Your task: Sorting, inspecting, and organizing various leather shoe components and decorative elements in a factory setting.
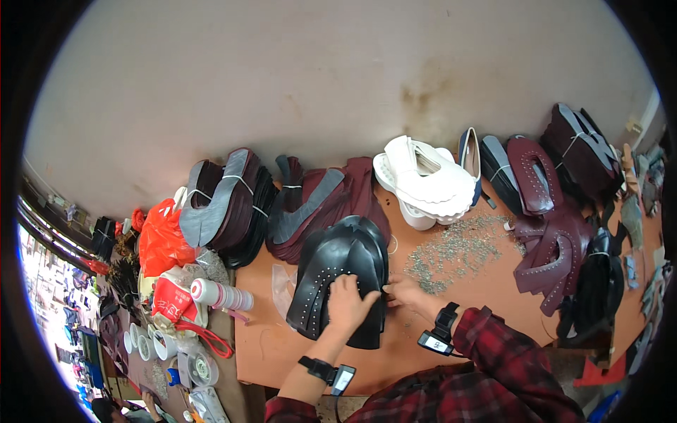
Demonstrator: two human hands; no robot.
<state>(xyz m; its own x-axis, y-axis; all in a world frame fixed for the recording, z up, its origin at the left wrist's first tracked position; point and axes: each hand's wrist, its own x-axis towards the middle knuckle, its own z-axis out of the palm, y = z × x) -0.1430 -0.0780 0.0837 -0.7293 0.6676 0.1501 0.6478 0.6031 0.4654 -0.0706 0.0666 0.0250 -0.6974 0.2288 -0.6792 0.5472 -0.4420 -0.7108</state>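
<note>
A pile of black leather shoe uppers [345, 243] lies in front of me, with rows of small silver studs along the left one. My left hand [347, 304] rests on top of these uppers, its thumb spread away from the bent fingers, with nothing visible in it. At the pile's right edge, my right hand [409, 290] has thumb and fingertips closed in a pinch. What is between those fingertips is too small to make out. Just beyond the right hand, many loose silver studs [451, 254] are scattered over the orange-brown tabletop [423, 352].
Along the wall stand tied stacks of dark uppers [236, 201], maroon uppers [331, 204] and white shoe pieces [427, 176]. Studded maroon uppers [553, 243] lie at the right. A red bag [166, 240], a pink-and-white bottle [222, 294] and white cups [163, 345] are on the left.
</note>
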